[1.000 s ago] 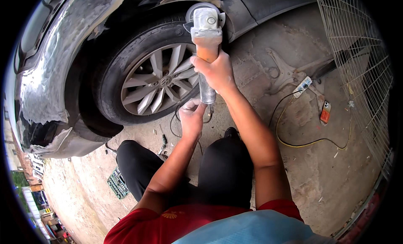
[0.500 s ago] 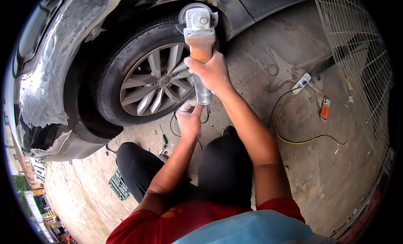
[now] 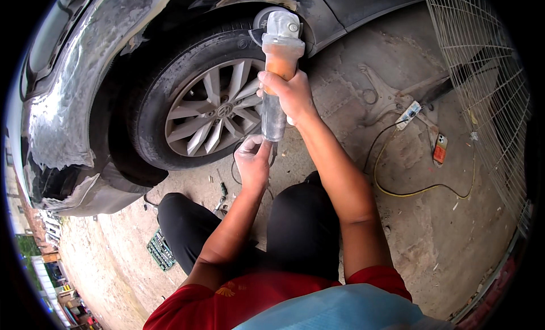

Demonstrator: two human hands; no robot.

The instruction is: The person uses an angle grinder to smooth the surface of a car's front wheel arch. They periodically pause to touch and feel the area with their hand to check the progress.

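An angle grinder (image 3: 276, 111) with an orange and grey, dust-covered body points away from me. My right hand (image 3: 290, 94) is wrapped round its middle. Its metal head and disc (image 3: 264, 17) are at the edge of the wheel arch, above the tyre; I cannot tell whether the disc touches the car. My left hand (image 3: 252, 161), dusty and with curled fingers, is closed at the grinder's rear end, where the cord comes out. Just left of both hands is the car's wheel (image 3: 213, 111). Sanded, patchy filler covers the front fender (image 3: 68, 97).
A green tool case (image 3: 160, 250) lies left of my knees, and an air-tool-like piece (image 3: 221, 196) lies near the tyre. To the right are a power strip (image 3: 409, 114), a phone (image 3: 440, 148), a yellow cable (image 3: 420, 190) and a leaning wire grille (image 3: 482, 74).
The grinder's head has swung slightly to the right, away from the tyre, and its body now stands more tilted. My right hand moved with it; the left hand stays at the rear end.
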